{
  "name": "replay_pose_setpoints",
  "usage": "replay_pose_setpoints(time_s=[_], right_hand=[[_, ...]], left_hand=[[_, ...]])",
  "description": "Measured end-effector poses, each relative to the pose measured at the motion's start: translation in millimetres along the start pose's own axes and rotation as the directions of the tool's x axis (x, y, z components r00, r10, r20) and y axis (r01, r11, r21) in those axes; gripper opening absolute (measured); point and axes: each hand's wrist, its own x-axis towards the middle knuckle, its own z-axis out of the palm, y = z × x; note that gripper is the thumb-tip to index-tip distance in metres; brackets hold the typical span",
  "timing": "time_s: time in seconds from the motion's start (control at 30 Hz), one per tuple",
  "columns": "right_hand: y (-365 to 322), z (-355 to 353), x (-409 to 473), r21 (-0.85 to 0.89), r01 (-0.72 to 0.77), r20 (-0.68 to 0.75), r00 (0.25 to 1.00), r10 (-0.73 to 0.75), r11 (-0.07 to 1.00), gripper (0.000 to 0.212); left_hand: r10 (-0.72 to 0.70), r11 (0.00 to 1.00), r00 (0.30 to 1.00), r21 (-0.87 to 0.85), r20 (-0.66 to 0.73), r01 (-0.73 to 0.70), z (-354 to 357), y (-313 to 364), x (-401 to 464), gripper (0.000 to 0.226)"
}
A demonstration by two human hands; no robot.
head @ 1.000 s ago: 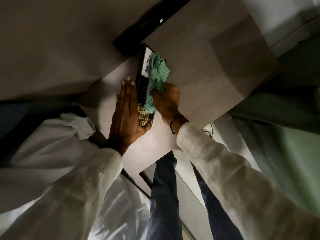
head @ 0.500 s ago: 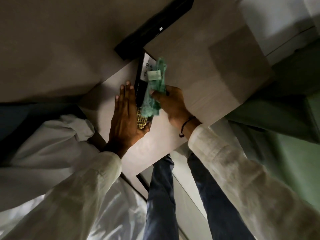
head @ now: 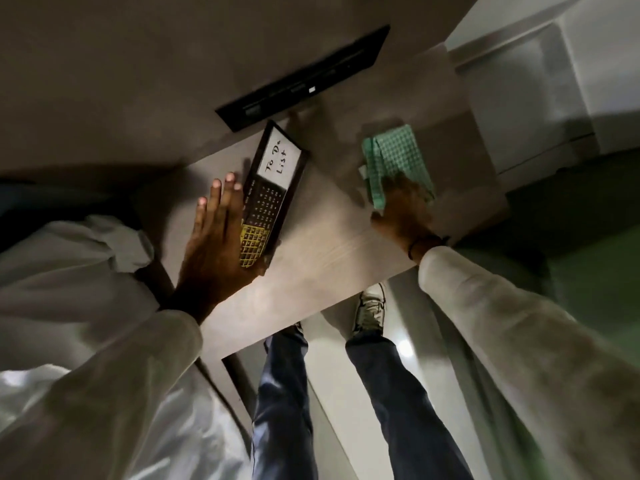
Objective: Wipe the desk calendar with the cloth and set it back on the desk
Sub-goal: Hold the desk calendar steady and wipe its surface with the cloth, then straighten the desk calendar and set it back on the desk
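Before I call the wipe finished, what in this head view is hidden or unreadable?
- Desk calendar: its lower left part sits behind the left hand; the small date grid is too small to read, and only the words on the white panel are legible.
- Cloth: its near end is covered by the right hand, which is motion-blurred, so the grip is unclear.
- Black strip behind the calendar: too blurred to identify.
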Motion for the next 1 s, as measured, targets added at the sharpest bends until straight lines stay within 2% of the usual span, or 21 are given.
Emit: replay_pose_setpoints(time_s=[0.07, 0.17, 0.2, 0.27, 0.33, 0.4, 0.47, 0.53, 0.6, 0.63, 0.67, 0.7, 0.8, 0.87, 0.93, 1.0], right_hand=[[-4, 5, 0, -0.023, -0.019, 0.061, 0.998, 0.020, 1.000, 0.076], [-12, -7, -3, 0.042, -0.046, 0.077, 0.996, 0.043, 0.998, 0.081], [-16, -14, -4, 0.082, -0.043, 0.071, 0.997, 0.038, 0.996, 0.081], [-34, -33, -4, 0.196, 0.011, 0.052, 0.998, -0.022, 0.981, 0.074], [-59, -53, 2, 0.310, 0.074, 0.089, 0.990, -0.106, 0.948, 0.067], [-90, -67, 13, 0.473, 0.062, 0.131, 0.981, -0.140, 0.879, 0.068], [-123, -73, 26, 0.568, 0.006, 0.177, 0.976, -0.129, 0.823, 0.072], [-147, -72, 37, 0.589, 0.004, 0.238, 0.955, -0.178, 0.808, 0.067], [-158, -67, 43, 0.572, 0.014, 0.279, 0.937, -0.210, 0.820, 0.055], [-159, -64, 44, 0.567, 0.004, 0.296, 0.932, -0.209, 0.824, 0.059], [-159, -61, 44, 0.564, -0.013, 0.309, 0.930, -0.196, 0.826, 0.068], [-157, -60, 42, 0.567, -0.027, 0.311, 0.932, -0.184, 0.823, 0.076], [-147, -56, 35, 0.582, -0.072, 0.301, 0.944, -0.133, 0.810, 0.073], [-138, -58, 32, 0.586, -0.109, 0.306, 0.947, -0.094, 0.803, 0.073], [-128, -57, 29, 0.589, -0.147, 0.310, 0.949, -0.054, 0.795, 0.077], [-119, -55, 24, 0.627, -0.190, 0.310, 0.951, -0.018, 0.756, 0.071]], left_hand=[[-0.015, 0.999, 1.000, 0.032, 0.016, 0.014, -5, 3, 1, 0.116], [-0.113, 0.994, 0.988, 0.019, 0.108, 0.112, -15, 12, 0, 0.119], [-0.157, 0.987, 0.977, -0.011, 0.142, 0.160, -19, 16, -1, 0.122], [-0.246, 0.963, 0.961, -0.082, 0.124, 0.258, -28, 29, -7, 0.121], [-0.355, 0.918, 0.932, -0.163, 0.074, 0.362, -34, 45, -17, 0.113], [-0.513, 0.804, 0.853, -0.296, 0.091, 0.515, -36, 62, -26, 0.108], [-0.704, 0.560, 0.692, -0.472, 0.162, 0.681, -34, 77, -31, 0.103], [-0.843, 0.179, 0.446, -0.626, 0.300, 0.759, -31, 87, -27, 0.094], [-0.833, -0.300, 0.188, -0.711, 0.520, 0.636, -29, 91, -17, 0.074], [-0.763, -0.483, 0.136, -0.698, 0.631, 0.529, -29, 91, -13, 0.065], [-0.703, -0.581, 0.145, -0.680, 0.696, 0.448, -28, 88, -10, 0.066], [-0.663, -0.617, 0.184, -0.669, 0.726, 0.414, -27, 84, -9, 0.070], [-0.637, -0.634, 0.248, -0.679, 0.730, 0.370, -32, 69, -5, 0.080], [-0.642, -0.621, 0.270, -0.694, 0.717, 0.364, -38, 57, 0, 0.082], [-0.665, -0.564, 0.311, -0.730, 0.679, 0.386, -40, 43, 4, 0.083], [-0.675, -0.514, 0.351, -0.755, 0.649, 0.408, -43, 30, 10, 0.085]])
